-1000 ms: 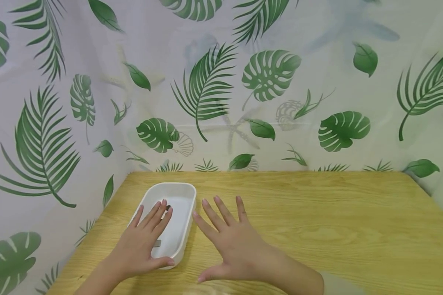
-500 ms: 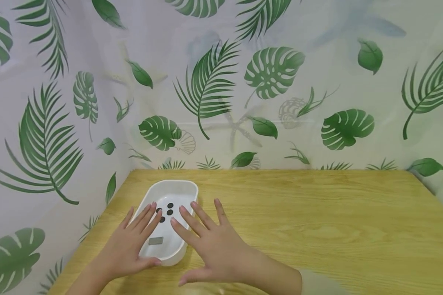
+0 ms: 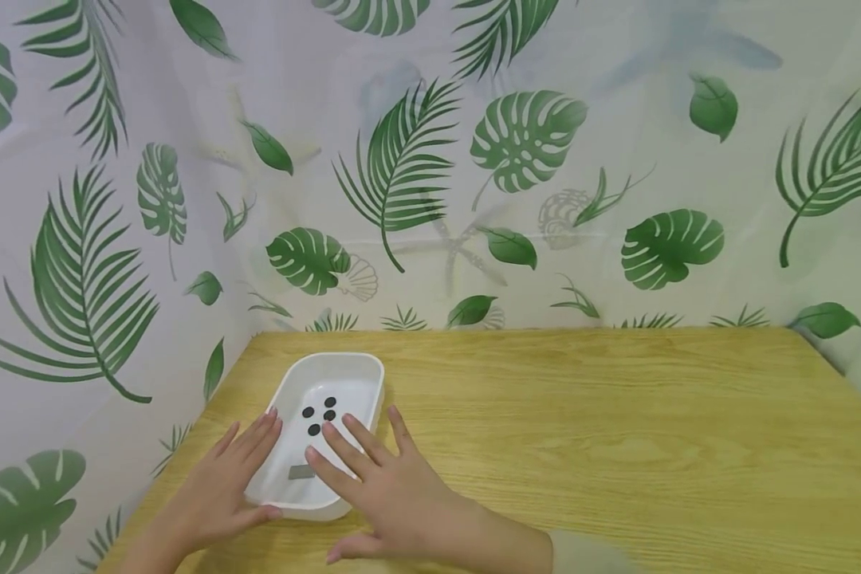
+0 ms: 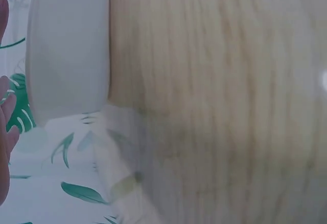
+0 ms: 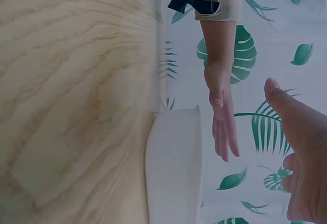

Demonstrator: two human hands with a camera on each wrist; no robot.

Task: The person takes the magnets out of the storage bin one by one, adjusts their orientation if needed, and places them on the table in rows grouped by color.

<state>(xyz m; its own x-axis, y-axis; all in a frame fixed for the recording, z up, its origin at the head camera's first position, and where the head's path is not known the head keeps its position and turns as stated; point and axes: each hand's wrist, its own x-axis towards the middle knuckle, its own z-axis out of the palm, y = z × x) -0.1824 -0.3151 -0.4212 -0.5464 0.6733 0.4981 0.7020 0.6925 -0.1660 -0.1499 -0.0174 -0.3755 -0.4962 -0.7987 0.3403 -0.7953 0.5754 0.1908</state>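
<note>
A white oblong tray (image 3: 344, 371) stands on the wooden table at the left. Several black discs (image 3: 308, 412) show on its floor, with a small grey rectangle (image 3: 300, 472) nearer its front end. My left hand (image 3: 211, 490) is at the tray's left side, fingers extended and thumb apart. Over the tray's front right part, my right hand (image 3: 398, 498) has its fingers spread, covering some of the tray and part of the rectangle. In the right wrist view, the left hand (image 5: 223, 99) appears raised above the rim of the tray (image 5: 173, 163). Neither hand holds anything.
The wooden table (image 3: 617, 438) extends far to the right of the tray. A white leaf-print sheet (image 3: 430, 183) hangs behind the table and along its left side. A dark strap (image 5: 191, 3) is on the left sleeve.
Both hands have moved left, the right one from beside the tray to over its front right part. The discs, largely hidden behind the left hand before, are now visible.
</note>
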